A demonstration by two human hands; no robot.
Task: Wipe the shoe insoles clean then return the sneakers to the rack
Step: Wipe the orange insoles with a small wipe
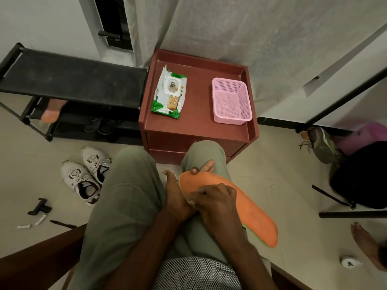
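While I sit with the long orange foam insole (247,208) laid slantwise across my right thigh, my left hand (178,197) cradles it from beneath at the toe end, thumb and fingers (206,166) curling over the far rim so that it cannot slide off my knee. My right hand (215,200) lies on top of it, fingers bunched round a small pale wad, seemingly a wet wipe (191,203), mostly hidden, pressed to the orange face for rubbing. Item: a pair of white lace-up sneakers (85,173), on the floor to my left, near my knee, not yet on the rack. Item: a black metal-framed shoe rack (69,80), beyond them, dark footwear on its lower shelf. Item: a green-and-white pack of wet wipes (169,93), flat on the reddish-brown tabletop (199,120) straight ahead, within reach for a fresh sheet I judge. Item: a pink perforated plastic basket (231,101), beside the pack, apart from it. Item: small dark tools (39,209) scattered on the floor at left; a greenish sneaker (322,144) at far right; another person's bare foot (368,245) lower right. Nothing stands between sneakers and rack.
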